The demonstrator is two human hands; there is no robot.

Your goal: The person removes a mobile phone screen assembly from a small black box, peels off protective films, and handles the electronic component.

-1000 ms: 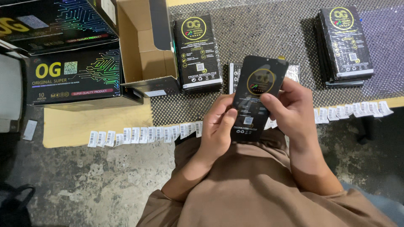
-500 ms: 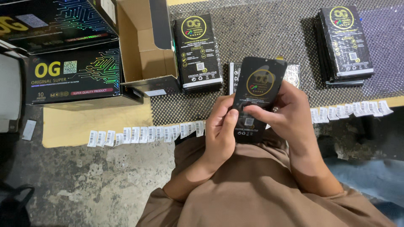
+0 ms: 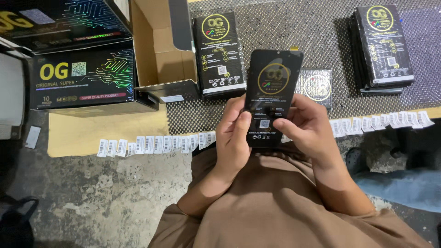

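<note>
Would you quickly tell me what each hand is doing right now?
Left hand: closed on the flat black packet, thumb across its front.
Right hand: closed on the same packet.

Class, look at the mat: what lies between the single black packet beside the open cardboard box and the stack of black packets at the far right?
In the head view, between the single packet and the stack, lies a smaller silvery packet, partly hidden behind the black panel held up in both hands.

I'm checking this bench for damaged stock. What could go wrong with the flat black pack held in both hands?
1. The pack is held up off the mat by fingertips of the left hand and right hand near its lower half; it might slip and drop.
2. The label strip hangs along the bench edge beside the left hand; an elbow could likely drag it off.
</note>
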